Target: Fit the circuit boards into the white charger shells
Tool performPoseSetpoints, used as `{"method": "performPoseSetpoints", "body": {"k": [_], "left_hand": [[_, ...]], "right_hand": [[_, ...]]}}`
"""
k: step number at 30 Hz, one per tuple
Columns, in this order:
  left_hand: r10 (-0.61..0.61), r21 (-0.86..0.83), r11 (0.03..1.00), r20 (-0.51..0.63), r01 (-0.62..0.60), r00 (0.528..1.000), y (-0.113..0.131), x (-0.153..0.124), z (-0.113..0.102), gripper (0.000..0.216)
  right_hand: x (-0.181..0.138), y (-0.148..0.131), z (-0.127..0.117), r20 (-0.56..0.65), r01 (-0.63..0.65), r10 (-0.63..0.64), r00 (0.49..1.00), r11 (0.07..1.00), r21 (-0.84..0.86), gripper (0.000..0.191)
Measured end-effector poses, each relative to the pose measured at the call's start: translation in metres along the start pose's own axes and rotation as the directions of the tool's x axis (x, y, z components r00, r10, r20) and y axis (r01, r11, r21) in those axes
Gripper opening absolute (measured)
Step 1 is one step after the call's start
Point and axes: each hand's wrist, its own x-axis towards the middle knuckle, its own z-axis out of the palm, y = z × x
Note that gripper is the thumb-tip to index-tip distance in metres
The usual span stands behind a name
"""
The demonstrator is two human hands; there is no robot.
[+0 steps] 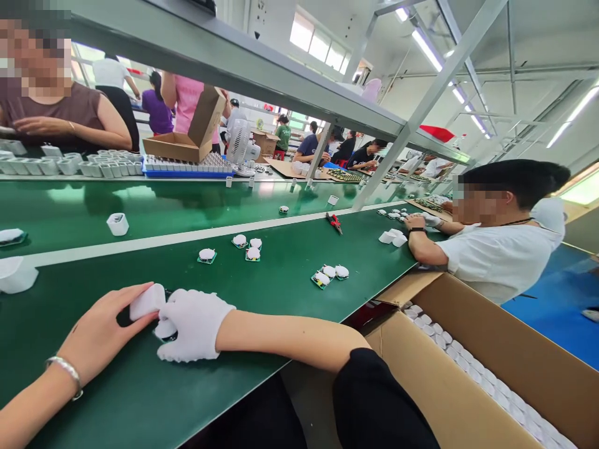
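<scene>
My bare left hand (98,321), a silver bracelet at its wrist, grips a white plastic housing (148,302) between thumb and fingers. In a white glove, my right hand (196,324) is closed on a small circuit board with a round white top (165,330), just beside the housing; the glove's fingers partly hide the board. Both hands are close together over the green work surface (116,393). Past them lie similar boards with round white tops: a single board (206,255), a small group (253,252) and another group (322,277).
Red-handled pliers (334,222) lie near the white dividing strip (187,234). White housings stand at the left (16,275) and beyond the strip (117,224). At right, a cardboard box (486,330) holds rows of white pieces, near a co-worker in white (505,255). A metal frame (281,68) crosses overhead.
</scene>
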Motion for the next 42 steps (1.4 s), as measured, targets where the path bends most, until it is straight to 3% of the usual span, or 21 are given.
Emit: {"method": "performPoseSetpoints", "body": {"k": [3,7,11,13,19,23,25,27,29,30,35,37,42], "left_hand": [[-0.044,0.015,0.999,-0.076,0.045,0.996,-0.004,0.003,-0.002,0.048],[-0.086,-0.011,0.996,-0.155,0.086,0.984,-0.001,0.004,-0.003,0.05],[-0.107,-0.076,0.993,-0.189,0.094,0.976,0.005,0.005,-0.004,0.046],[-0.132,-0.105,0.988,-0.178,0.114,0.975,0.005,0.006,-0.004,0.044],[-0.134,-0.199,0.975,-0.168,0.099,0.977,0.007,0.004,-0.003,0.046],[-0.098,-0.283,0.958,-0.147,0.053,0.984,0.01,0.003,-0.004,0.045],[-0.067,-0.289,0.957,-0.15,0.021,0.986,0.013,0.002,-0.004,0.044],[-0.048,-0.281,0.96,-0.157,0.002,0.986,0.014,0.002,-0.005,0.043],[-0.041,-0.266,0.964,-0.161,-0.003,0.986,0.015,0.002,-0.005,0.043],[-0.04,-0.258,0.966,-0.161,-0.003,0.986,0.015,0.002,-0.005,0.042],[-0.026,-0.239,0.971,-0.168,-0.015,0.985,0.014,0.002,-0.004,0.042],[-0.02,-0.247,0.969,-0.173,-0.024,0.985,0.014,0.002,-0.004,0.041],[-0.021,-0.338,0.94,-0.173,-0.039,0.985,0.017,0.0,-0.004,0.042]], "right_hand": [[0.008,0.006,-0.002,-0.037,0.112,-0.11,0.993,0.991,0.066,0.046],[0.004,0.008,0.0,-0.022,0.152,-0.151,0.988,0.975,0.159,0.026],[-0.003,0.008,0.002,-0.091,0.035,-0.019,0.996,0.983,0.178,0.049],[-0.005,0.009,0.003,-0.101,-0.014,0.03,0.994,0.988,0.152,0.052],[-0.001,0.006,0.011,-0.175,-0.059,0.101,0.979,0.971,0.231,0.034],[-0.001,0.005,0.007,-0.288,-0.116,0.223,0.931,0.931,0.347,0.027],[-0.003,0.006,0.0,-0.204,-0.137,0.221,0.954,0.923,0.359,0.026],[-0.005,0.006,-0.01,-0.003,-0.16,0.169,0.986,0.934,0.321,0.026],[-0.008,0.007,-0.019,0.162,-0.179,0.141,0.977,0.952,0.248,0.03],[-0.009,0.006,-0.022,0.186,-0.184,0.146,0.972,0.961,0.207,0.032],[-0.015,-0.006,-0.016,0.139,-0.268,0.249,0.958,0.953,0.139,0.042],[-0.017,-0.013,-0.008,0.112,-0.32,0.309,0.945,0.942,0.105,0.036],[-0.023,-0.021,0.0,0.029,-0.265,0.263,0.964,0.959,0.1,0.013]]}}
